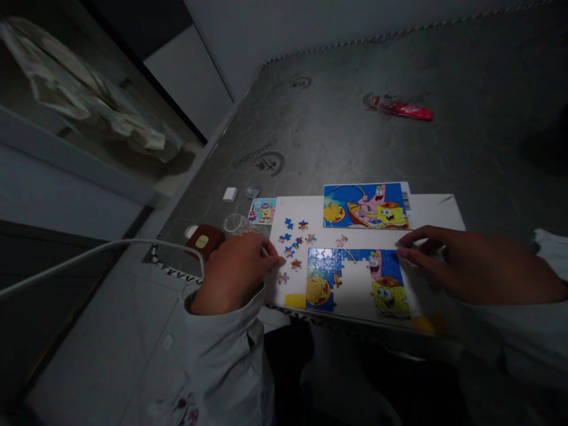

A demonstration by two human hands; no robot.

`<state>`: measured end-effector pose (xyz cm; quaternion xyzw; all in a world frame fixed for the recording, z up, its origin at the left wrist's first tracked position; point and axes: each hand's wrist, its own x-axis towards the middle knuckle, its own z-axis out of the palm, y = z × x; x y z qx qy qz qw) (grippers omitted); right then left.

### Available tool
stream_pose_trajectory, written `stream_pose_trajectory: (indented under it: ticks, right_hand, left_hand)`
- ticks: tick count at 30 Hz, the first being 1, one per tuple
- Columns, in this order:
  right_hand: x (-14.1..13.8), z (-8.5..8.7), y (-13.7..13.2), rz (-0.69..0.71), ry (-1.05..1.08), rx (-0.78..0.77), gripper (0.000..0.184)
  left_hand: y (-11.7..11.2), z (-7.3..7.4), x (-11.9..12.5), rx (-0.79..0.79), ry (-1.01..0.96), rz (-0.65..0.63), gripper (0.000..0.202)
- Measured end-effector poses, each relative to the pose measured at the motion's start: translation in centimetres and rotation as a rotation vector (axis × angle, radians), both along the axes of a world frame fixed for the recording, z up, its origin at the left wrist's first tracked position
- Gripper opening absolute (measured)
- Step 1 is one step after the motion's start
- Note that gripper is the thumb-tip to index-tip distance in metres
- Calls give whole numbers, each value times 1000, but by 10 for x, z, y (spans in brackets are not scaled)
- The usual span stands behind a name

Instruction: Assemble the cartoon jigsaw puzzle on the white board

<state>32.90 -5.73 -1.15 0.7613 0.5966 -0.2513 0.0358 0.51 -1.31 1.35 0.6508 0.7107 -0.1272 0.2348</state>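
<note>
My curled left fingers (272, 258) (any grip unclear) near loose jigsaw pieces (291, 241) at 9 o'clock, open, empty right fingers (410, 248) steadying the white board (437, 213), reference picture (366, 205) kept at 12.

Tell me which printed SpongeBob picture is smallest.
The small pale-blue SpongeBob card, at the far left corner of the white board; the blue boat picture beside it is much larger.

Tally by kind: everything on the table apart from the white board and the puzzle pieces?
Picture prints: 2
Clear cups: 2
White block: 1
White cap: 1
Brown case: 1
Red packet: 1
Total: 8
</note>
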Motion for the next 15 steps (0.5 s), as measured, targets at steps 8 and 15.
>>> stream_pose_trajectory:
  ticks: [8, 15]
  right_hand:
    - [-1, -3, 0, 21, -16, 83, 43]
    - [0, -2, 1, -5, -56, 28, 44]
  left_hand:
    - [1, -10, -7, -142, -160, -116, 23]
    - [5, -11, -8, -77, -167, -71, 10]
